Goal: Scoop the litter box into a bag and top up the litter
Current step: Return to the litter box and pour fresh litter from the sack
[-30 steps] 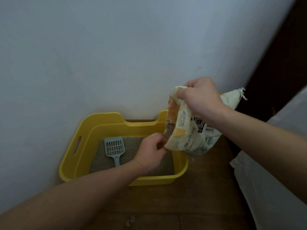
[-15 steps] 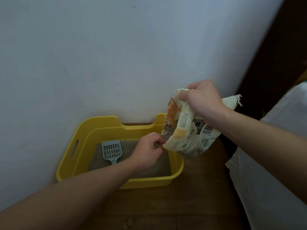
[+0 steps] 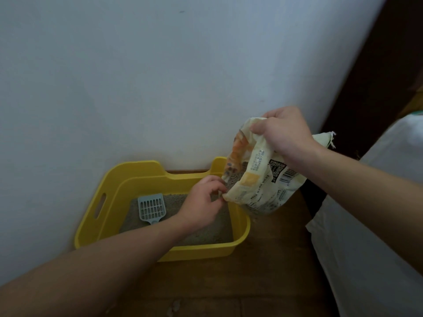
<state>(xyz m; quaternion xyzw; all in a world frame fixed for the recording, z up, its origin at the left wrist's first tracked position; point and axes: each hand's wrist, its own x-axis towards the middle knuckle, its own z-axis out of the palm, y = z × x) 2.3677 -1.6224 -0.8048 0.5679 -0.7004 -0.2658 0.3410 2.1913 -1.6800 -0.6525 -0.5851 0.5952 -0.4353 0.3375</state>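
Soft litter bag [image 3: 263,181], sagging: I judge it heavy, floppy, slick. Right hand [image 3: 286,133] fisted round top fold. Below that grip, left hand [image 3: 201,202] pinches mouth lip, over yellow box [image 3: 243,227] corner.

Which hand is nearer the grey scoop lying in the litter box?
Left. The left hand pinches the lower edge of the litter bag over the litter box, just right of the scoop; the right hand holds the bag's top, higher and farther right.
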